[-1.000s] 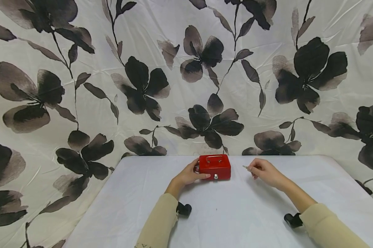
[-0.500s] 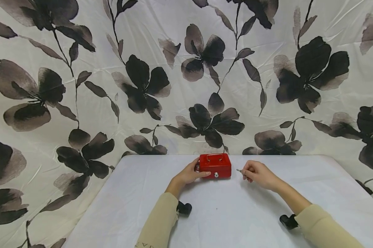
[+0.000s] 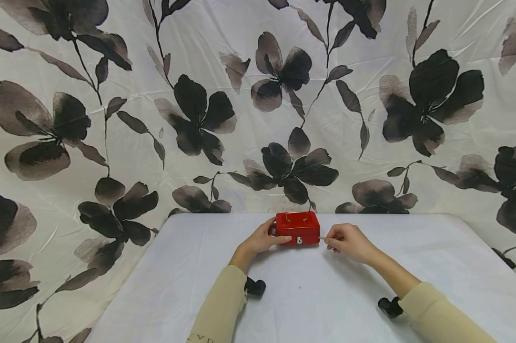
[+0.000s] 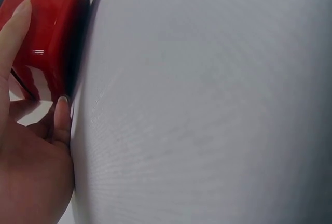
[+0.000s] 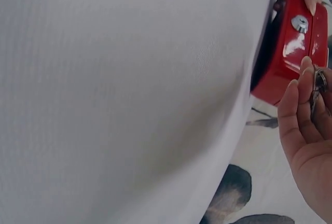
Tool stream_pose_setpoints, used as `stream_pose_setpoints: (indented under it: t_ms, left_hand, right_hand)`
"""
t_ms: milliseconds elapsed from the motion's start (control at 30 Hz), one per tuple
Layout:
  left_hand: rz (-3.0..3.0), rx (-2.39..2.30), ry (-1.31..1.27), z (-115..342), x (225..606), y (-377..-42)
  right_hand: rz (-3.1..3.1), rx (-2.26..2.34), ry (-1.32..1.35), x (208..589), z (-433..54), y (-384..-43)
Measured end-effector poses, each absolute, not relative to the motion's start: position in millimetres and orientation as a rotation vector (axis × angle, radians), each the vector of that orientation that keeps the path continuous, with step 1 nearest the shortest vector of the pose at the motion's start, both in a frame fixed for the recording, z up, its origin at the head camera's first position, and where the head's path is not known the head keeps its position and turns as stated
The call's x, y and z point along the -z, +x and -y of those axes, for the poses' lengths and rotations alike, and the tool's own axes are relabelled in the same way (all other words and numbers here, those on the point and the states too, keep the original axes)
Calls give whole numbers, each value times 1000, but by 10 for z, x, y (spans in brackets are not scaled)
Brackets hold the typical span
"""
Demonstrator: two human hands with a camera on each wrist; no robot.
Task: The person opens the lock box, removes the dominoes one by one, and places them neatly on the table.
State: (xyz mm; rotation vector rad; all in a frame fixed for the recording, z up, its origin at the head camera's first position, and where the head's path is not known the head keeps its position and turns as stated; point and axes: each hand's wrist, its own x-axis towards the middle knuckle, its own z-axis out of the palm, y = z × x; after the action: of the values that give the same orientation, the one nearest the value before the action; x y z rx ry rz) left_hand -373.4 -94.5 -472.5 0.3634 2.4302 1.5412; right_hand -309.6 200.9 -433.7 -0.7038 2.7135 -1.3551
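A small red cash box (image 3: 300,229) with a top handle (image 3: 297,216) and a round silver lock (image 5: 300,23) stands near the table's far edge, lid down. My left hand (image 3: 258,242) grips its left end, the thumb on the front face beside the lock; the other fingers are partly hidden. In my right hand (image 3: 348,242) I pinch a small key (image 3: 322,237), its tip pointing left at the box's right front corner. Whether the tip touches the box I cannot tell. A metal key ring (image 5: 320,80) hangs among the right fingers in the right wrist view.
The table (image 3: 292,300) has a white cover. Right behind its far edge hangs a white cloth with dark flowers (image 3: 283,171). Dark wrist cameras (image 3: 255,288) stick out from both sleeves.
My right hand has moved left with the key, from well apart from the box to close beside its right front corner. The left hand and the box have stayed in place.
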Motion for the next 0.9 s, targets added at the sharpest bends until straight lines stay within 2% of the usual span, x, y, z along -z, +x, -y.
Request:
stream_pose_setpoints:
  t_ms: [900]
  left_hand:
    - [-2430,-1568,369,932,4763,-3753]
  right_hand:
    - [-2781,1309,-774,4340,-1614,-3083]
